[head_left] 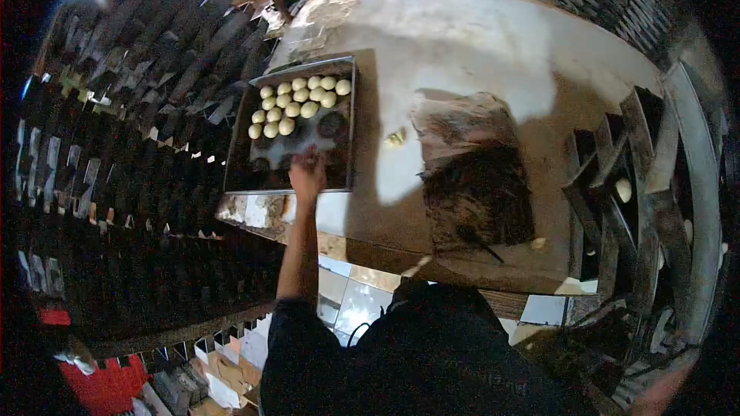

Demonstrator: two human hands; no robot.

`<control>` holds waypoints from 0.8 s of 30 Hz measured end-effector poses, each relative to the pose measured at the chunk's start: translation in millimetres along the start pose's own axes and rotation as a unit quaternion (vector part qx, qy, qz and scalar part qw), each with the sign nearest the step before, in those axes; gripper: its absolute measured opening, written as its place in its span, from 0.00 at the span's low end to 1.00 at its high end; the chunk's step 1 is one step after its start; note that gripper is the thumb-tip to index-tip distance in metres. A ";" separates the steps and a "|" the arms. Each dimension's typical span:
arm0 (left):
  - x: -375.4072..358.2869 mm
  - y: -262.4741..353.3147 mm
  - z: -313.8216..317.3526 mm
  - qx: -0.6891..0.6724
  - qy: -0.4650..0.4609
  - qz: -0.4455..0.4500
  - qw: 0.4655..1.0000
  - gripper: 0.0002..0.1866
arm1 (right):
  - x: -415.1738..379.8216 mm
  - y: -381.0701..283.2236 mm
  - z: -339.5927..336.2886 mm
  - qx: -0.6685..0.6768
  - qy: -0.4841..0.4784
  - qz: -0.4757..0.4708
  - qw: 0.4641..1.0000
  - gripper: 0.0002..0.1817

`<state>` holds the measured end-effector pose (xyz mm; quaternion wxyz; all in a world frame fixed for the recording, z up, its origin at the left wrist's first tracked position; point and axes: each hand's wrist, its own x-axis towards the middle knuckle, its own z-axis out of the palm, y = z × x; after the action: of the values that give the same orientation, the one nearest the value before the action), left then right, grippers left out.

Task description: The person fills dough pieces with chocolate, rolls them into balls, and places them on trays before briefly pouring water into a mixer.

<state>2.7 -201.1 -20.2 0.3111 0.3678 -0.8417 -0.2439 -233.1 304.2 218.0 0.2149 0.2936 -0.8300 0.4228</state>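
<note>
My left hand (pixel 308 172) reaches over the near part of a dark rectangular tray (pixel 352 131). Its fingers are blurred and dark, so their pose and anything under them cannot be made out. Farther back in the tray, several pale round dough balls (pixel 294 109) lie in rows. Dark round patches mark the tray's bottom near the hand. At the lower right edge of the view, a blurred skin-coloured patch may be my right hand (pixel 661 394); no fingers can be told there.
A dark, stained cloth or sack (pixel 478 177) lies on the pale worktable (pixel 470 15). A small dough scrap (pixel 395 138) is left of it. Stacked metal pans (pixel 661 146) stand at the right, one holding a dough piece (pixel 623 189).
</note>
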 end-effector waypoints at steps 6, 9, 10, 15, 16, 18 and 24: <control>164.0 -103.2 101.0 0.229 -0.070 -0.146 0.960 0.21 | -84.6 -124.7 -70.3 -0.226 -0.192 -0.268 0.917 0.12; 200.1 -158.8 152.1 0.285 -0.169 -0.103 0.938 0.31 | -98.5 -129.7 -47.6 -0.143 -0.224 -0.230 0.936 0.09; 170.6 -113.6 135.1 0.140 -0.054 -0.123 0.981 0.27 | -102.6 -124.1 -45.3 -0.137 -0.221 -0.221 0.940 0.08; 74.0 60.8 46.1 -0.168 0.081 0.034 0.982 0.16 | -146.5 -71.8 -16.9 -0.006 -0.195 -0.068 0.979 0.06; 50.6 72.2 48.0 -0.278 0.076 0.136 0.948 0.14 | -151.0 -58.6 -3.6 0.064 -0.225 0.017 0.972 0.08; -29.0 163.3 7.1 -0.398 -0.021 0.144 0.906 0.17 | -174.6 -36.3 50.2 0.101 -0.146 0.091 0.980 0.19; -179.0 288.8 -33.3 -0.350 -0.270 0.240 0.864 0.53 | -151.1 -55.5 70.2 0.388 -0.273 0.219 0.853 0.19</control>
<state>-13.0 107.2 125.7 0.2286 -0.0595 -0.8144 -0.5301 -92.4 266.2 119.9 -0.2497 0.2678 -0.6668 0.6491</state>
